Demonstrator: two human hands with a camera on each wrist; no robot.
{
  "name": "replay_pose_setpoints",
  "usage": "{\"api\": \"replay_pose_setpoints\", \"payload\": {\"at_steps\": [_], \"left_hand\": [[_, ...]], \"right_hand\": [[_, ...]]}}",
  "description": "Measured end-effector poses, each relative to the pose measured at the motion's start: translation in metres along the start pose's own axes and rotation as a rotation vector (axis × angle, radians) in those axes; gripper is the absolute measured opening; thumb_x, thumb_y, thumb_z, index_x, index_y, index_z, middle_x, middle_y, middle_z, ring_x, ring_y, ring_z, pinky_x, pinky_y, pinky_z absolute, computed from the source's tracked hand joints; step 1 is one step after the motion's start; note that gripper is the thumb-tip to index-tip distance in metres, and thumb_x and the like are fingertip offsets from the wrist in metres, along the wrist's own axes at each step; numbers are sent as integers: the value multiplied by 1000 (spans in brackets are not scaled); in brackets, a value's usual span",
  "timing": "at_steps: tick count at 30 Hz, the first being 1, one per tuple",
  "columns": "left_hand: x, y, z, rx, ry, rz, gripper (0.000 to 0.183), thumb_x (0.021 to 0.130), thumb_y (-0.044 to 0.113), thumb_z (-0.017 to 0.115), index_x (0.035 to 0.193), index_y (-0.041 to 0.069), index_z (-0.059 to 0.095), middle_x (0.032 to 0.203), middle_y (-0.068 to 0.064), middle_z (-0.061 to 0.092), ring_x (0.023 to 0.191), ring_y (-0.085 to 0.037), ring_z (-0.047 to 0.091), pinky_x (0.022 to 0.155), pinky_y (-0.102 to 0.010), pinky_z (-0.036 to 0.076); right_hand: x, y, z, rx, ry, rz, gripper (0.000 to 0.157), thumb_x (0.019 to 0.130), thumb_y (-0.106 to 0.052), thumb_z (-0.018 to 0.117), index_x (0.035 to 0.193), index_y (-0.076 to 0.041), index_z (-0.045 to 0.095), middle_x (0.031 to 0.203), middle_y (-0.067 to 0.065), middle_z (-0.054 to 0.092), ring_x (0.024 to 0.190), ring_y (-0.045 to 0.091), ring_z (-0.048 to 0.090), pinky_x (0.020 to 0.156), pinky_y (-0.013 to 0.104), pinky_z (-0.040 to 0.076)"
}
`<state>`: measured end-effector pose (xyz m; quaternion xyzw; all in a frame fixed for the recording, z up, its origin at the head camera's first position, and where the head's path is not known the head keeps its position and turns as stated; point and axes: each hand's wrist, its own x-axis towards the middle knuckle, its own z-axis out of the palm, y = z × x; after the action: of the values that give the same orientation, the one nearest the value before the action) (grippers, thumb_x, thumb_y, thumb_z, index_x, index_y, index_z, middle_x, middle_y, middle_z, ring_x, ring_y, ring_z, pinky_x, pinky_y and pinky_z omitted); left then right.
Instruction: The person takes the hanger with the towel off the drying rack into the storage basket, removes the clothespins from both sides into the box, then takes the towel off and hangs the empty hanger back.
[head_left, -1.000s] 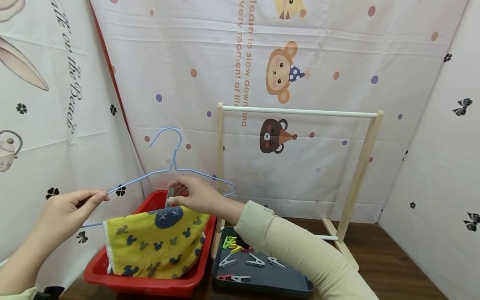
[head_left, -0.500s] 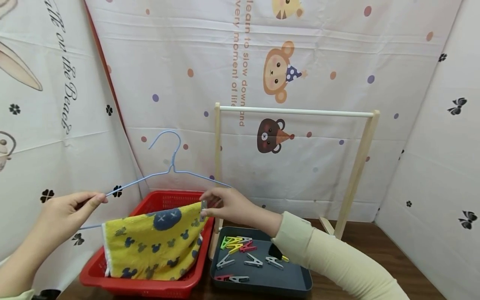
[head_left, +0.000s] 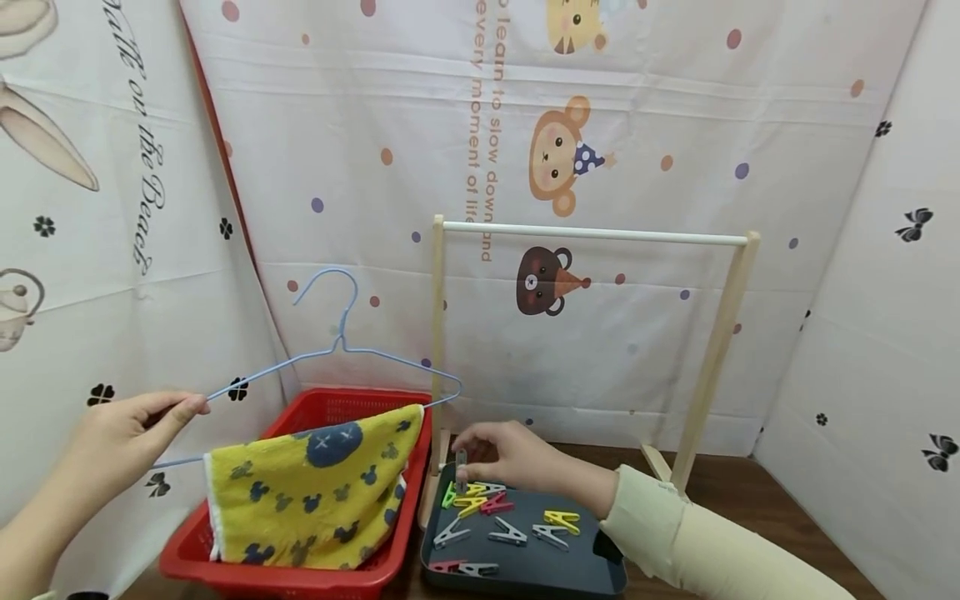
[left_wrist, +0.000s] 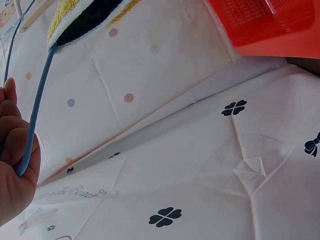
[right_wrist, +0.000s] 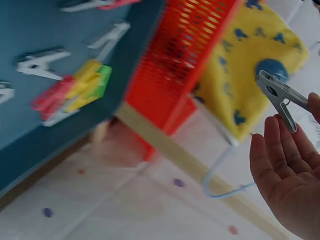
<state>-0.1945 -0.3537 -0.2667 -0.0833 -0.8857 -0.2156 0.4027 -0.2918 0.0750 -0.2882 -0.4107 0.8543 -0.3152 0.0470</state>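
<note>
My left hand (head_left: 123,446) grips one shoulder of a blue wire hanger (head_left: 390,357), whose hook points up. Over the hanger's lower bar drapes a yellow towel (head_left: 300,492) with dark blue mouse-head prints, hanging in front of a red basket (head_left: 337,575). A grey clothespin (right_wrist: 282,92) is pinched between the thumb and fingers of my right hand (head_left: 517,454), which is above the near-left part of a dark tray (head_left: 540,575), apart from the towel. In the left wrist view, the hanger wire (left_wrist: 37,105) passes through the curled fingers.
Several clothespins lie in the tray, including a yellow clothespin (head_left: 562,521) and a grey clothespin (head_left: 508,532). Behind stands a wooden rack (head_left: 723,350) with a white rod (head_left: 592,235). Patterned cloth (head_left: 637,108) encloses the brown table (head_left: 757,517).
My right hand has moved right and down from the towel's top edge to above the tray, still pinching the grey clothespin. The left hand keeps its hold on the hanger.
</note>
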Motion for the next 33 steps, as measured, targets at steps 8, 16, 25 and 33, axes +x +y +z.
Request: {"api": "replay_pose_setpoints", "payload": {"at_steps": [8, 16, 25, 33], "left_hand": [[-3, -2, 2, -42, 38, 21, 22, 99, 17, 69, 90, -2, 77, 80, 53, 47, 67, 24, 45, 54, -9, 35], [-1, 0, 3, -28, 25, 16, 21, 98, 18, 69, 90, 0, 78, 78, 49, 51, 68, 24, 45, 54, -9, 36], [-1, 0, 5, -10, -1, 8, 22, 99, 19, 68, 91, 2, 78, 70, 19, 70, 68, 23, 45, 54, -9, 36], [-1, 0, 4, -17, 5, 20, 22, 98, 18, 69, 91, 0, 78, 74, 42, 56, 67, 24, 45, 53, -8, 36]], "right_hand": [[-18, 36, 8, -24, -160, 89, 25, 93, -19, 76, 114, -6, 72, 93, 0, 73, 79, -4, 57, 73, 19, 51], [-29, 71, 19, -206, -276, 146, 23, 89, -17, 80, 108, -6, 74, 79, -7, 65, 67, -3, 49, 63, 18, 45], [-22, 200, 55, -486, -420, 139, 20, 85, -34, 83, 103, -29, 75, 83, -18, 65, 69, -2, 56, 62, 24, 50], [-24, 244, 71, -521, -478, 147, 19, 79, -46, 86, 90, -39, 72, 80, -24, 62, 68, -3, 56, 60, 22, 49]]}}
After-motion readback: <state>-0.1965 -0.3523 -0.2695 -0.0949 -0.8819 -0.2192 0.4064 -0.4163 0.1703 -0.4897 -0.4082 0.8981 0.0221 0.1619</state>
